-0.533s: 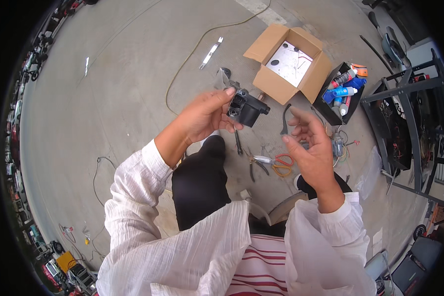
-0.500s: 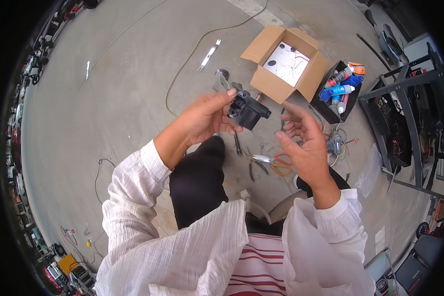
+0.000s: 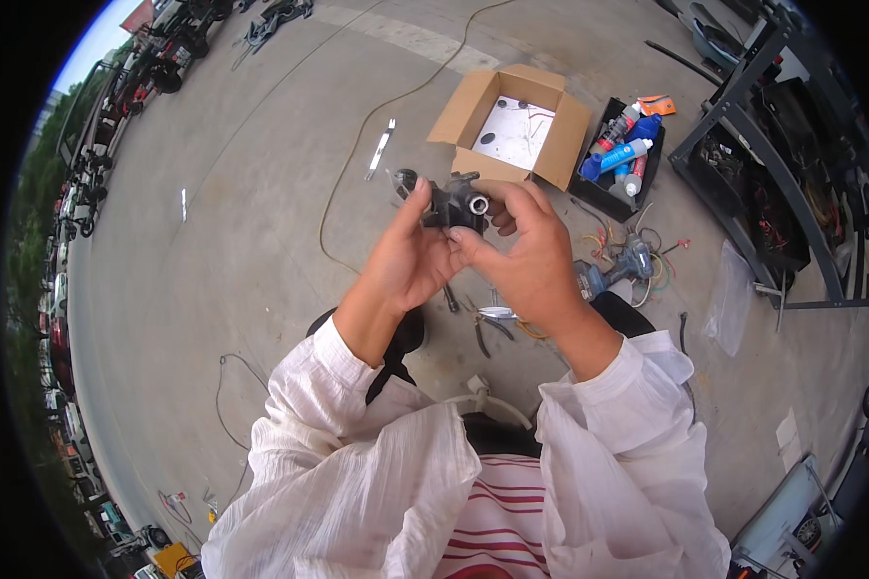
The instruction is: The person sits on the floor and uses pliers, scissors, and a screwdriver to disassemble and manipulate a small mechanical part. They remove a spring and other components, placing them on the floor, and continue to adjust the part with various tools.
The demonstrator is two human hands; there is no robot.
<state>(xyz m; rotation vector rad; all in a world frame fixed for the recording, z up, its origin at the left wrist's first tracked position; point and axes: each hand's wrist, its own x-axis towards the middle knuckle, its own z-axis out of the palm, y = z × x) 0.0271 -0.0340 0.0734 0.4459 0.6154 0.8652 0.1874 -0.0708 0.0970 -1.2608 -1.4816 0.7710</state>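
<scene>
Both hands are raised in front of me around a black machine part (image 3: 442, 205) with a round, metal-rimmed opening facing me. My left hand (image 3: 406, 259) grips its left side, thumb on top. My right hand (image 3: 531, 253) closes on the right side, its thumb below the opening and its fingers curled behind. On the floor under the hands lie pliers (image 3: 481, 338) and a dark rod-like tool (image 3: 451, 298), partly covered. Beyond my right wrist rests a blue-grey power tool (image 3: 613, 270) among loose wires.
An opened cardboard box (image 3: 562, 145) holds a white sheet with dark round pieces. Beside it, a black bin (image 3: 605, 200) contains several bottles. A dark metal shelf (image 3: 777, 183) stands at right, near a clear plastic bag (image 3: 731, 299). A hose (image 3: 333, 207) snakes over the floor.
My right hand has come in from the right and taken hold of the black part. The part has been turned, so its round opening now faces me. My view has shifted too.
</scene>
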